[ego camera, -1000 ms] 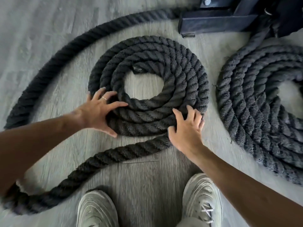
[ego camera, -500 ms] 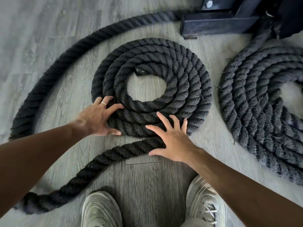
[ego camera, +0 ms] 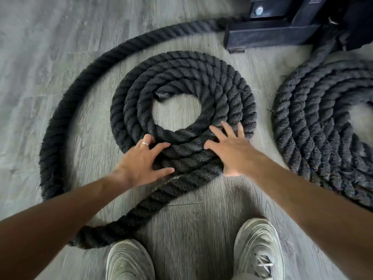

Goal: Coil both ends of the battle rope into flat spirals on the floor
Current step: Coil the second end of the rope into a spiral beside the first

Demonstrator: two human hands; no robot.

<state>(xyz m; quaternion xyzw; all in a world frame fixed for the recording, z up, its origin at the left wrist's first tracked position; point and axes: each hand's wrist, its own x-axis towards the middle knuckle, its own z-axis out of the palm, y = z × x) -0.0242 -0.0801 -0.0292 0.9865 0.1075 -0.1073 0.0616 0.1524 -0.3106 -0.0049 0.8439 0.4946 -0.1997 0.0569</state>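
A thick black battle rope lies on the grey wood floor. One end forms a flat spiral [ego camera: 228, 85] of about three turns in the middle, its cut tip at the inner hole. My left hand [ego camera: 141, 164], wearing a ring, lies flat with spread fingers on the spiral's near edge. My right hand [ego camera: 230, 150] presses flat on the near right of the same spiral. The loose rope [ego camera: 60, 122] leaves the spiral under my hands, runs to the near left, then arcs round the left side to the back. A second spiral [ego camera: 314, 126] lies at the right, cut off by the frame.
A black metal frame base [ego camera: 268, 35] with a bolt stands at the back right, where the rope passes behind it. My two pale sneakers [ego camera: 258, 251] stand at the near edge, the loose rope bending just left of the left shoe [ego camera: 129, 261].
The spiral has turned and the loose rope has drawn in closer around it. My right hand slid from the right edge onto the near turns; my left hand shifted right along the near edge.
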